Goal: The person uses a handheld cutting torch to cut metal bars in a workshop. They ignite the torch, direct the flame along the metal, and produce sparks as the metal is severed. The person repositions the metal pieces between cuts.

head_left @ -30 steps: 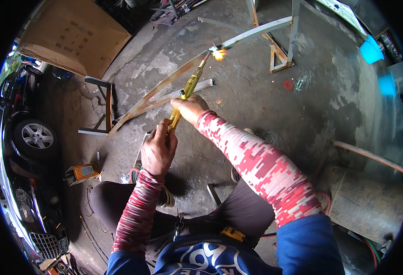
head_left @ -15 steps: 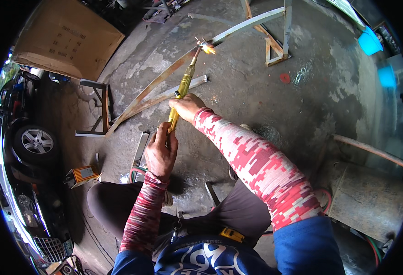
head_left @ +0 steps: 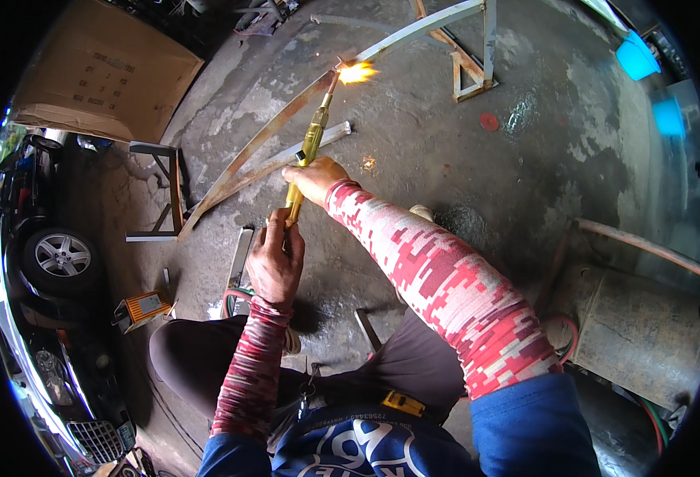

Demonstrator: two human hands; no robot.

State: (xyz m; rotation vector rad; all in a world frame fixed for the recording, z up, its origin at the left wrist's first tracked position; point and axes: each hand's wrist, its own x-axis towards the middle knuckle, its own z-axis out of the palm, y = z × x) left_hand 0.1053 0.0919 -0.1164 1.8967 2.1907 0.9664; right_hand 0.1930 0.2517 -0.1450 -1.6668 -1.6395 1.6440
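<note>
A brass cutting torch [head_left: 311, 143] points away from me, its tip at a long curved metal bar [head_left: 274, 127]. Bright orange flame and sparks [head_left: 357, 73] burst at that tip, toward the right. My right hand [head_left: 316, 180] is closed around the middle of the torch body, near its small black knob. Lower down, my left hand [head_left: 275, 262] grips the rear end of the torch with bent fingers. The bar is rusty on its near stretch and grey beyond the flame, where it meets a metal frame [head_left: 489, 48].
A black car [head_left: 56, 262] stands at the left, below a large cardboard box [head_left: 103, 67]. Another metal frame [head_left: 176, 191] is by the bar's near end. An orange-yellow box [head_left: 145, 307] lies near the car. At right are a metal cylinder [head_left: 644, 334] and blue tubs [head_left: 638, 57].
The flame at the torch tip has grown larger and brighter. The view has shifted slightly, and both hands keep their hold on the torch.
</note>
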